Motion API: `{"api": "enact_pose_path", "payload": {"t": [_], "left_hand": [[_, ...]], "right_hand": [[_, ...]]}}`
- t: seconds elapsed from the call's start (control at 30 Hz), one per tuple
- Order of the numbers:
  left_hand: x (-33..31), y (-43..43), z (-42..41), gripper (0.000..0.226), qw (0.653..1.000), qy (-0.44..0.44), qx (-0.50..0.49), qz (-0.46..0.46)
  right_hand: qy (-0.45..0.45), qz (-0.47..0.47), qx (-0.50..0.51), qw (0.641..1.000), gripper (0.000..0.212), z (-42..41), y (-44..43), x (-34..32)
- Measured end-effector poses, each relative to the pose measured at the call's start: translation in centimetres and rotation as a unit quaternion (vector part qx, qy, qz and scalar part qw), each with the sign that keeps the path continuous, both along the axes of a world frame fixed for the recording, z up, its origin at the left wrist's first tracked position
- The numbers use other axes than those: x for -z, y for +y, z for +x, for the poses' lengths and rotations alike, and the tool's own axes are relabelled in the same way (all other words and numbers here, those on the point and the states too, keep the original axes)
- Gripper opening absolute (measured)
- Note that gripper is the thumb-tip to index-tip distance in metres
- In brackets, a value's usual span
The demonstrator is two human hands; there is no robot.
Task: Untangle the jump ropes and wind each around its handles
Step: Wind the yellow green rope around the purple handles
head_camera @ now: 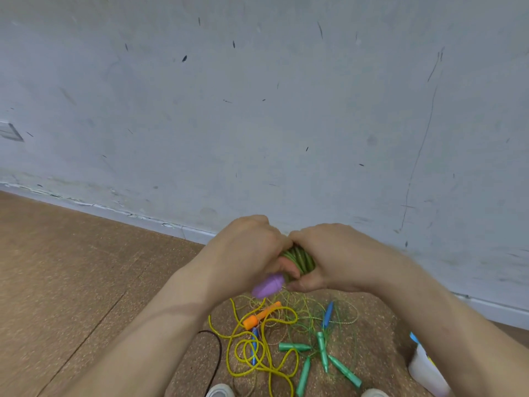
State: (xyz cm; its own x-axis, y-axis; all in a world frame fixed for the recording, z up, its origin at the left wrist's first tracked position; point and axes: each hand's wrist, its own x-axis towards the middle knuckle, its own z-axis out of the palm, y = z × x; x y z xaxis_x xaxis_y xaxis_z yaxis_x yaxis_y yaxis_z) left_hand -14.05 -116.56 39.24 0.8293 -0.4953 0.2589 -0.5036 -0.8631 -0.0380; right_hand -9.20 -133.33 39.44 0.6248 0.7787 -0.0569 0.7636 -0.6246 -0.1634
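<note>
My left hand (246, 250) and my right hand (329, 259) meet in front of me, both curled round a green jump rope (300, 260) wound in tight coils. A purple handle (269, 285) sticks out below the left hand. On the floor underneath lies a tangle: a yellow rope (257, 359), an orange handle (259, 315), blue handles (327, 313), several teal-green handles (323, 351) and thin green cord (303, 319).
A scuffed white wall (257, 110) rises close ahead above the wooden floor (71, 267). A white container (426, 371) stands at the right edge. A black cable (217, 353) curves left of the tangle. My shoe tips (220, 391) show at the bottom.
</note>
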Motion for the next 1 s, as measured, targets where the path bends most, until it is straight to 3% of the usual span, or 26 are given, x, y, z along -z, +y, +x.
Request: {"api": "enact_pose_path", "payload": {"t": [0.1, 0.17, 0.3, 0.43, 0.6, 0.73, 0.87, 1.0], "left_hand": [[-0.1, 0.5, 0.0, 0.024, 0.999, 0.035, 0.005, 0.012], [0.0, 1.1, 0.0, 0.014, 1.0, 0.003, -0.004, 0.0], [-0.4, 1.2, -0.3, 0.034, 0.998, -0.023, -0.028, -0.052], [-0.6, 0.3, -1.2, 0.03, 0.995, 0.02, -0.034, -0.091], [-0.1, 0.0, -0.6, 0.048, 0.993, -0.034, -0.108, 0.035], [0.2, 0.1, -0.8, 0.04, 0.981, -0.112, -0.139, 0.073], [-0.1, -0.3, -1.0, 0.024, 0.977, -0.089, -0.15, 0.123], [-0.5, -0.9, -1.6, 0.038, 0.977, -0.045, -0.165, 0.129]], "right_hand": [[-0.013, -0.016, 0.006, 1.0, 0.044, 0.1, 0.0, 0.5], [-0.022, -0.028, 0.029, 0.999, 0.045, 0.6, -0.6, 0.6], [0.022, 0.017, 0.046, 0.999, 0.046, 1.3, -1.4, 0.7], [0.039, 0.041, 0.052, 0.997, 0.04, 2.0, -1.7, 0.7], [0.048, 0.066, 0.062, 0.995, 0.039, 2.8, -2.0, 0.8], [0.034, 0.058, 0.07, 0.995, 0.046, 2.9, -2.0, 0.8], [0.007, 0.04, 0.078, 0.996, 0.049, 2.7, -1.9, 0.8], [-0.017, 0.032, 0.081, 0.996, 0.049, 2.8, -1.9, 0.8]]}}
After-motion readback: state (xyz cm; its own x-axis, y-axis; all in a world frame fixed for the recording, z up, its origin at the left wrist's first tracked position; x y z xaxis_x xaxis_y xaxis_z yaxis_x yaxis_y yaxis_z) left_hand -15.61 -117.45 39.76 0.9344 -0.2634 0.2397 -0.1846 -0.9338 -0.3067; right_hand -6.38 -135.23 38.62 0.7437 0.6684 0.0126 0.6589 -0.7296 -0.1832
